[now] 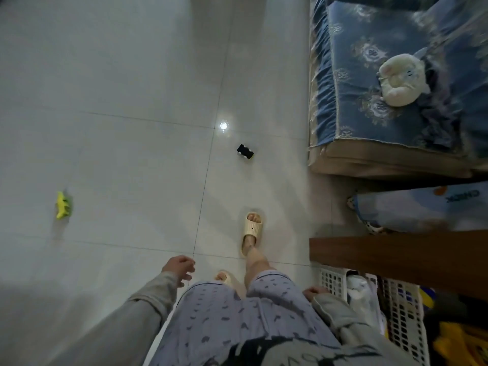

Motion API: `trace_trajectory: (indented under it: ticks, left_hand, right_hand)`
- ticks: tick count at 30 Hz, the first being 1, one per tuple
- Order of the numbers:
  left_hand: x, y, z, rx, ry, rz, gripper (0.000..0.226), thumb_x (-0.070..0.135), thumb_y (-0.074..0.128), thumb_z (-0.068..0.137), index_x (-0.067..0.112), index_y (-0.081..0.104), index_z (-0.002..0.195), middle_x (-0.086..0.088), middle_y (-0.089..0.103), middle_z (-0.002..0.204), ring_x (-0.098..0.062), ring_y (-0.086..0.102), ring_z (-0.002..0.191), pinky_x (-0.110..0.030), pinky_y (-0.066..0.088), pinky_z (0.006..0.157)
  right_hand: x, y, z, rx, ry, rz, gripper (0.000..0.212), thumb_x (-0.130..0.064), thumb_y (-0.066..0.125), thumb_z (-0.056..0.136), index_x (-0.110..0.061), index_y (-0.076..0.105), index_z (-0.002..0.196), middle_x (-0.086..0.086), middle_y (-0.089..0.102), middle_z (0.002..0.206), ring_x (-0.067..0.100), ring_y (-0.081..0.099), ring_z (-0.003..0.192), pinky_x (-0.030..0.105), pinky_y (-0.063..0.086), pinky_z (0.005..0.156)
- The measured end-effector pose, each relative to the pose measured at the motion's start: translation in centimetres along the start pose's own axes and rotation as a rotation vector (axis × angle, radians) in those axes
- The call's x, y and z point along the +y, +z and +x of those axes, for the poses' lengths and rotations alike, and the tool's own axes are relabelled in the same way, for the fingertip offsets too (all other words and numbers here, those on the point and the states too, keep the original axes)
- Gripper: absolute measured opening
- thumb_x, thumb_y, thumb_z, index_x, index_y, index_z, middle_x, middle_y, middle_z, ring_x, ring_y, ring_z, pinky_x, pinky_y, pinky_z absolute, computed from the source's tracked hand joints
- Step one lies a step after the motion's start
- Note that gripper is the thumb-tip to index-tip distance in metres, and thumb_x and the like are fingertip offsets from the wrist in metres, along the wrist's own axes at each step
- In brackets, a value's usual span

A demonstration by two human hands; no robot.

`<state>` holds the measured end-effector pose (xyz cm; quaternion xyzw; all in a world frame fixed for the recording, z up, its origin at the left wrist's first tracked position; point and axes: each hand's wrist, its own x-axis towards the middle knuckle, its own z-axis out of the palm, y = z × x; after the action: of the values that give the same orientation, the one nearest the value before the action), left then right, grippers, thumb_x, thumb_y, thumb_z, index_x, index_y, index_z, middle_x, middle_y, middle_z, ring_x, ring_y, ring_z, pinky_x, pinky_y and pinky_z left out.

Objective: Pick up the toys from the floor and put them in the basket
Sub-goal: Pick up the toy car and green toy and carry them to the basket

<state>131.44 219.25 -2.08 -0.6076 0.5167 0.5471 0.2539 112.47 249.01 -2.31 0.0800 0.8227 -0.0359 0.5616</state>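
A small black toy car (245, 152) lies on the pale tiled floor ahead of my feet. A yellow-green toy (63, 205) lies on the floor far to the left. The white lattice basket (404, 310) stands at the lower right, partly under a brown wooden surface, with a white item and yellow things inside. My left hand (180, 268) hangs at my side, fingers loosely apart, holding nothing. My right hand (314, 291) is low beside the basket's near corner; only its knuckles show above the grey sleeve, and nothing is visible in it.
A sofa with a blue flowered cover (396, 83) fills the upper right, a white plush toy (401, 83) lying on it. A blue printed bag (422, 212) sits below the sofa. A brown wooden tabletop (396, 257) juts out above the basket. My feet wear cream slippers (250, 228).
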Motion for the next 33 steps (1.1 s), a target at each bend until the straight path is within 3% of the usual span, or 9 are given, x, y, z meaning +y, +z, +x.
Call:
trace_trajectory:
  ticks: [6,10,13,14,18,24,28,30,33]
  left_hand:
    - [3.4,-0.1,2.4,0.027,-0.108,0.037,0.011,0.007,0.049,0.089,0.009,0.059,0.083,-0.015,0.061,0.088,-0.023,0.052,0.060,-0.024,0.036,0.054]
    - [6.6,-0.1,3.3,0.060,-0.130,0.022,0.013,0.007,0.053,0.086,0.007,0.062,0.076,-0.018,0.063,0.090,-0.029,0.056,0.070,-0.031,0.042,0.062]
    - [9.8,-0.7,4.1,0.118,-0.106,0.052,0.020,0.016,0.059,0.079,0.000,0.068,0.085,-0.023,0.068,0.104,-0.040,0.062,0.099,-0.041,0.049,0.086]
    - [10.9,-1.0,4.6,0.124,-0.100,0.046,0.019,0.014,0.059,0.081,-0.002,0.068,0.087,-0.023,0.068,0.104,-0.039,0.063,0.099,-0.040,0.049,0.087]
    - [15.3,-3.1,6.6,0.106,-0.111,-0.015,0.011,0.005,0.051,0.087,0.006,0.060,0.081,-0.018,0.062,0.089,-0.025,0.053,0.060,-0.028,0.039,0.059]
    - [23.2,-7.3,10.4,0.094,-0.092,0.111,0.015,0.007,0.048,0.089,0.011,0.057,0.078,-0.015,0.061,0.091,-0.021,0.050,0.056,-0.023,0.032,0.052]
    - [29.9,-10.0,12.3,0.070,-0.046,0.235,0.023,0.009,0.048,0.088,0.018,0.054,0.068,-0.013,0.062,0.089,-0.018,0.052,0.054,-0.021,0.034,0.049]
    - [33.6,-11.5,13.3,0.059,-0.013,0.283,0.016,0.010,0.049,0.088,0.015,0.057,0.075,-0.011,0.062,0.089,-0.017,0.052,0.054,-0.019,0.038,0.042]
    - [38.8,-12.9,14.8,0.034,0.056,0.351,0.010,0.011,0.049,0.088,0.014,0.058,0.085,-0.009,0.062,0.090,-0.014,0.053,0.054,-0.017,0.039,0.042]
  right_hand:
    - [-7.8,-8.0,3.4,0.017,-0.098,0.077,0.031,-0.010,0.048,0.091,0.007,0.063,0.113,0.025,0.063,0.120,0.031,0.060,0.105,0.039,0.046,0.096]
    - [-13.4,-12.5,5.0,0.064,-0.182,0.194,0.023,0.001,0.045,0.090,0.014,0.062,0.099,0.018,0.057,0.070,0.023,0.049,0.059,0.031,0.045,0.058]
    - [-17.4,-16.1,5.2,0.029,-0.229,0.182,0.025,-0.001,0.045,0.092,0.012,0.060,0.108,0.009,0.053,0.065,0.020,0.047,0.052,0.027,0.038,0.052]
    - [-18.6,-17.2,5.3,0.027,-0.248,0.180,0.027,-0.002,0.046,0.092,0.012,0.060,0.110,0.012,0.056,0.070,0.020,0.048,0.053,0.026,0.039,0.052]
    - [-22.8,-19.9,5.7,0.012,-0.269,0.198,0.030,-0.004,0.045,0.093,0.011,0.057,0.116,0.018,0.057,0.091,0.017,0.049,0.055,0.021,0.038,0.050]
    - [-26.6,-21.6,8.1,0.015,-0.209,0.225,0.027,-0.004,0.045,0.093,0.008,0.059,0.112,0.017,0.058,0.091,0.018,0.051,0.057,0.022,0.038,0.051]
    - [-28.1,-21.8,9.5,0.005,-0.103,0.288,0.012,-0.004,0.048,0.091,-0.003,0.057,0.084,0.010,0.056,0.067,0.019,0.051,0.052,0.022,0.038,0.048]
    - [-28.6,-21.8,10.4,0.010,-0.051,0.305,0.022,0.000,0.049,0.090,-0.005,0.054,0.070,0.010,0.053,0.061,0.020,0.047,0.050,0.023,0.039,0.045]
    - [-29.5,-22.2,11.6,0.041,-0.002,0.328,0.017,0.004,0.048,0.089,-0.001,0.055,0.075,0.011,0.052,0.057,0.019,0.047,0.045,0.023,0.040,0.044]
